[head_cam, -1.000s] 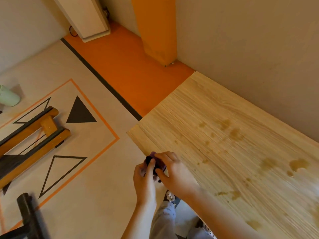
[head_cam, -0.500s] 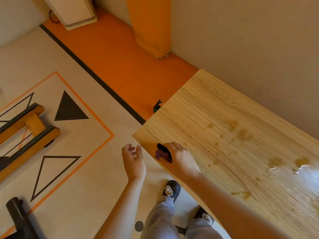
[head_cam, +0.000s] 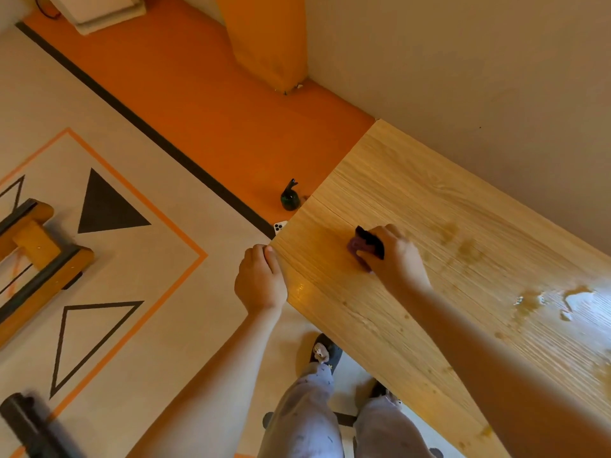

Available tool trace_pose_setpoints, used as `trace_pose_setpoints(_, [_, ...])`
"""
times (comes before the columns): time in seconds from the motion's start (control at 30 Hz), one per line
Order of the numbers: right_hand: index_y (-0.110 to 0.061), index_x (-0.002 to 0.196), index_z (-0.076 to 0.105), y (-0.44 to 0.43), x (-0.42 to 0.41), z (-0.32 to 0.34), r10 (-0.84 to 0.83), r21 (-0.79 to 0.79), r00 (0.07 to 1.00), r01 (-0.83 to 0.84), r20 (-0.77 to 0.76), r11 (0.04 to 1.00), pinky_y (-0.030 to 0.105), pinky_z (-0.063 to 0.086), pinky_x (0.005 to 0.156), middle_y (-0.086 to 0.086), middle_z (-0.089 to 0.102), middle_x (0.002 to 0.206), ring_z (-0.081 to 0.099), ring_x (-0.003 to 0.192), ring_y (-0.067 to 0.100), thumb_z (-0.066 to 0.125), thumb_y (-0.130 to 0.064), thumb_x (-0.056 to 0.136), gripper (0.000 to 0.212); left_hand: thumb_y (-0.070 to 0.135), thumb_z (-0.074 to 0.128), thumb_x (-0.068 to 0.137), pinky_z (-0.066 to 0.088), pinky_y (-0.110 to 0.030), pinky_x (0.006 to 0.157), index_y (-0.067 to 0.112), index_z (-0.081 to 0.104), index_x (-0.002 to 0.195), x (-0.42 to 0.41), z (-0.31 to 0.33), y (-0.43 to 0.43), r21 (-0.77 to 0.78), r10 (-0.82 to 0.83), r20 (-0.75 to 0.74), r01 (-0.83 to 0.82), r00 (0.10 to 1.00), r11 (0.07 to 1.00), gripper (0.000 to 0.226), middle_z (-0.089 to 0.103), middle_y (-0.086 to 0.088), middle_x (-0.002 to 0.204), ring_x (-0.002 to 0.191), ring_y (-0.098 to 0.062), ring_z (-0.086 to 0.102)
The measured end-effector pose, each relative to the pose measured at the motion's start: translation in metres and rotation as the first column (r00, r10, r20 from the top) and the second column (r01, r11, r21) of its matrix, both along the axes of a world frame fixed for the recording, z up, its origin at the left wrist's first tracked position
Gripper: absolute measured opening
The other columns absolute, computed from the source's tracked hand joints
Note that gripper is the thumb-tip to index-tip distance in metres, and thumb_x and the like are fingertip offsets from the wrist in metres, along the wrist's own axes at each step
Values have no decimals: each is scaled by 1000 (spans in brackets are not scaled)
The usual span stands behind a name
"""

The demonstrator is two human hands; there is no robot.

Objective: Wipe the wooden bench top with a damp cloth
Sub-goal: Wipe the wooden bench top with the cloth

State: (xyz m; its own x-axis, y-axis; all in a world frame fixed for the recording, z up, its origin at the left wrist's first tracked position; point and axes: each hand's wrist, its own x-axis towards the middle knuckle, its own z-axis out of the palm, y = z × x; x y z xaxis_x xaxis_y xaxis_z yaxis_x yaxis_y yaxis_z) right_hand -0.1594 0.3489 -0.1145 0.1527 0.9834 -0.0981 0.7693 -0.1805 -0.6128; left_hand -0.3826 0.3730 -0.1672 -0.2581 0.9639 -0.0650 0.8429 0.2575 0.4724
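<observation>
The right hand (head_cam: 391, 256) presses a crumpled purple cloth (head_cam: 362, 244) under curled fingers onto the desk (head_cam: 429, 200); the left hand (head_cam: 261, 280), loosely closed, grips the desk's corner edge.

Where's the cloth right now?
In the head view the cloth is pressed on the bench top under the right hand, near the bench's left end; the brown stains lie just to its right.
</observation>
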Motion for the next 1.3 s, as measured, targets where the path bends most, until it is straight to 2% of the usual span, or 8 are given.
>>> trace_pose_setpoints(0.17, [-14, 111, 65, -55, -62, -6, 261, -8, 962, -263, -73, 965, 22, 45, 64, 2, 61, 94, 61, 82, 20, 67, -34, 82, 35, 31, 31, 102, 34, -30, 58, 11, 58, 101, 1, 4, 0, -17, -7, -8, 7, 1000, 1000, 33, 62, -7, 99, 83, -24, 59])
trace_pose_setpoints(0.3, [-12, 105, 66, -61, -52, -5, 332, -35, 937, -337, -106, 941, 23, 48, 59, 0, 60, 87, 60, 77, 17, 52, -50, 82, 46, 29, 32, 102, 31, -28, 57, 10, 58, 101, 2, 5, 1, -29, -17, -4, 17, 1000, 999, 32, 62, -7, 99, 81, -24, 58])
trace_pose_setpoints(0.43, [-7, 101, 64, -24, 10, -7, 83, 15, 996, -83, 30, 996, 36, 56, 69, 4, 60, 94, 60, 80, 20, 67, -24, 85, 24, 29, 31, 102, 31, -29, 57, 10, 58, 101, 0, 3, 2, -38, -15, 5, 15, 1000, 999, 32, 62, -6, 99, 77, -20, 54])
trace_pose_setpoints(0.6, [-7, 104, 63, 5, 42, -1, -185, 21, 974, 184, 131, 983, 28, 48, 71, 3, 59, 99, 58, 86, 21, 70, -19, 83, 26, 29, 31, 102, 25, -24, 53, 10, 59, 101, -1, 2, 2, -34, -22, 20, 23, 1000, 999, 33, 62, -6, 97, 72, -13, 45])
trace_pose_setpoints(0.73, [-11, 108, 62, -28, -13, -2, -35, -14, 999, 36, 40, 999, 29, 53, 73, 0, 59, 101, 60, 85, 16, 67, -24, 85, 26, 29, 31, 102, 30, -26, 56, 11, 58, 105, -2, 3, 2, -42, -40, 19, 41, 999, 998, 33, 62, -7, 101, 75, -15, 47])
trace_pose_setpoints(0.87, [-9, 102, 66, -54, -67, -3, 213, 25, 977, -213, 0, 977, 31, 52, 60, 5, 63, 89, 61, 79, 22, 57, -38, 85, 35, 28, 31, 102, 33, -30, 59, 10, 57, 107, -2, 5, 2, -44, -58, 1, 58, 998, 997, 32, 61, -9, 104, 86, -26, 57])
trace_pose_setpoints(0.97, [-6, 109, 63, -44, -57, -6, 284, -20, 958, -285, -30, 958, 35, 52, 67, 8, 61, 96, 59, 88, 26, 63, -30, 85, 33, 28, 31, 102, 36, -33, 64, 10, 56, 111, -2, 6, 4, -67, -84, -16, 82, 996, 994, 33, 61, -10, 108, 96, -27, 56])
trace_pose_setpoints(1.3, [-7, 109, 62, 62, 102, -9, -65, 51, 990, 59, 129, 997, 38, 50, 81, 10, 58, 107, 57, 97, 27, 64, -16, 87, 24, 26, 49, 96, 39, -39, 92, 13, 52, 127, 55, 18, 41, 113, -348, -9, 346, 938, 931, 34, 54, -10, 128, 117, -27, 48])
